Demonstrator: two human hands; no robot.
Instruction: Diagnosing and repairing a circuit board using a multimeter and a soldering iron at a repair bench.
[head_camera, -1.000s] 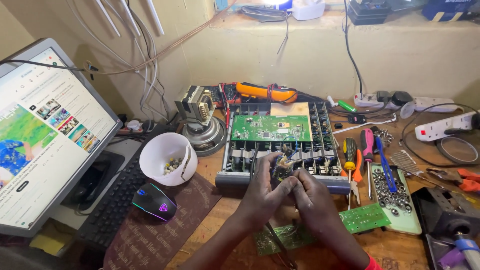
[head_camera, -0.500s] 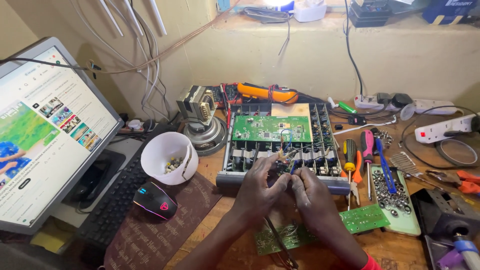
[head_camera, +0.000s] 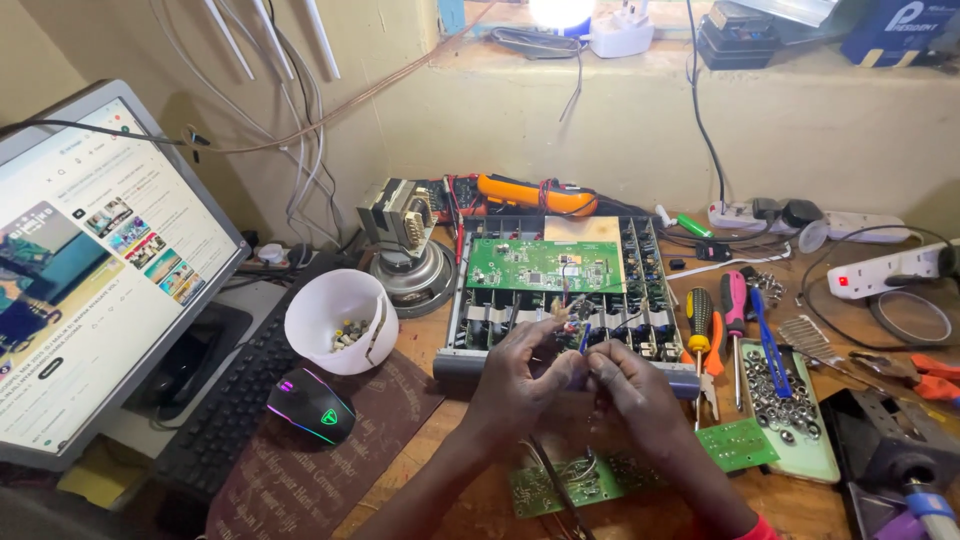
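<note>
Open chassis (head_camera: 560, 300) blocking ahead of both hands, white cup (head_camera: 340, 320) and mouse (head_camera: 310, 405) crowding left, screwdrivers (head_camera: 715, 320) right, bare worktop (head_camera: 470, 480) near the wrists

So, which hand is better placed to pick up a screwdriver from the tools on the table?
Probably the right hand. The screwdrivers lie just to its right, beside the open chassis. The left hand is further away and would have to cross over. Both hands pinch a small part, so the right must first release it.

Cluttered wooden workbench (head_camera: 455, 420) shoved against a yellowish plaster wall (head_camera: 800, 130); above the bench runs a ledge (head_camera: 660, 60) with a lit bulb (head_camera: 560, 12) glowing on it.
</note>
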